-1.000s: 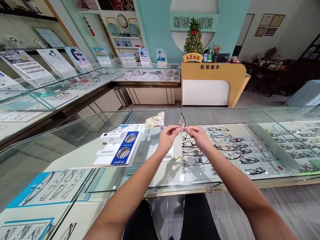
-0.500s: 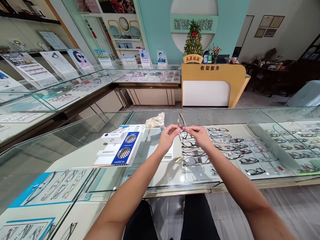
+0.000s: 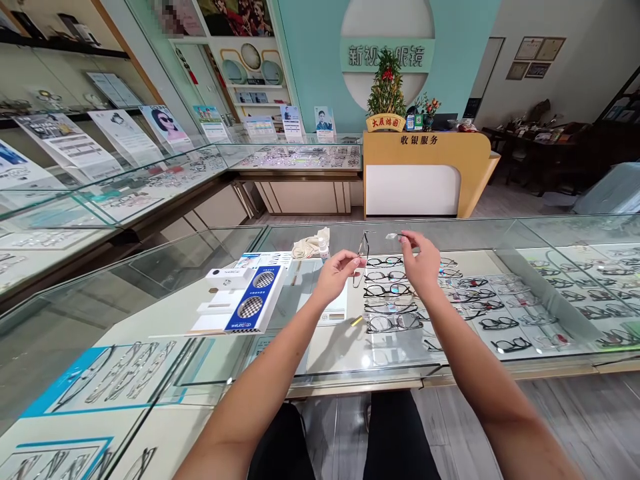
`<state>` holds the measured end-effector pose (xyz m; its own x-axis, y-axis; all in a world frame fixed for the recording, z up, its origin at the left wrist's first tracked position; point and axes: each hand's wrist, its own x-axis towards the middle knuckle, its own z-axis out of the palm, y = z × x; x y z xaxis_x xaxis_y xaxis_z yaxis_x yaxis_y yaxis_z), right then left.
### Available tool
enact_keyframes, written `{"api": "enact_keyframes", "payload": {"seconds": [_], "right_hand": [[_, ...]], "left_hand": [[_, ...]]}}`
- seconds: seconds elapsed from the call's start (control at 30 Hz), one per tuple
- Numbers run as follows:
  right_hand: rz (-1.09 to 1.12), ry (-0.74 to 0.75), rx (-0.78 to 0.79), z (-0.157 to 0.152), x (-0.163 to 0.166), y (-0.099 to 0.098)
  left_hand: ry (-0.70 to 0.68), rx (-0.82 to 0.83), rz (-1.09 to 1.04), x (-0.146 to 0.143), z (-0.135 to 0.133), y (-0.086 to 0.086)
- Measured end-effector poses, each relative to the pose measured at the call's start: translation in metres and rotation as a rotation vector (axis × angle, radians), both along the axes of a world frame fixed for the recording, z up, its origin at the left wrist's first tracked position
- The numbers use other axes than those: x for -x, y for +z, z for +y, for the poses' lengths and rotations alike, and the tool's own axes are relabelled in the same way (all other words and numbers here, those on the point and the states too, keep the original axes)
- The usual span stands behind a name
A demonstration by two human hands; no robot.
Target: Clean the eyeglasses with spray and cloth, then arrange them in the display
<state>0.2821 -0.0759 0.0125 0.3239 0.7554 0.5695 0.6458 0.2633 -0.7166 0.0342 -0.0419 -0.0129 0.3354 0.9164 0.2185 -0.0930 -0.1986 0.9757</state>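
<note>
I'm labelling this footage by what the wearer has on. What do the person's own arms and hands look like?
The left hand and right hand are both ungloved, with no ring, watch or bracelet to be seen. The left arm and right arm are bare as far as the view shows; no sleeve appears.

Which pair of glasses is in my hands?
The pair of glasses pinched in the left hand, held above the glass counter; the rows of glasses lie under its top.
</note>
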Motion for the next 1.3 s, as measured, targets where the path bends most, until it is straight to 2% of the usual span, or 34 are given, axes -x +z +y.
{"api": "enact_keyframes", "payload": {"seconds": [0.13, 0.23, 0.4, 0.57, 0.83, 1.0, 1.1, 1.3], "right_hand": [[-0.137, 0.011, -0.149, 0.000, 0.013, -0.009], [-0.208, 0.023, -0.202, -0.002, 0.026, -0.018], [-0.282, -0.032, -0.131, -0.002, 0.032, -0.025], [-0.297, -0.017, -0.129, 0.000, 0.028, -0.025], [-0.365, -0.021, -0.060, 0.003, 0.022, -0.028], [-0.386, 0.024, -0.041, 0.001, 0.025, -0.029], [-0.367, 0.086, -0.062, -0.004, 0.027, -0.023], [-0.358, 0.384, -0.073, -0.014, 0.042, -0.016]], "left_hand": [[-0.009, 0.006, -0.007, -0.005, -0.003, -0.003], [-0.008, 0.010, -0.023, -0.010, -0.006, -0.006], [-0.017, -0.005, -0.029, -0.017, -0.012, -0.008], [-0.012, -0.011, -0.032, -0.016, -0.015, -0.007], [0.154, 0.016, -0.140, -0.007, -0.005, -0.001], [0.167, -0.017, -0.151, -0.002, -0.001, 0.003], [0.162, -0.093, -0.113, 0.000, -0.001, 0.003], [0.151, -0.211, 0.012, -0.003, -0.005, -0.002]]}}
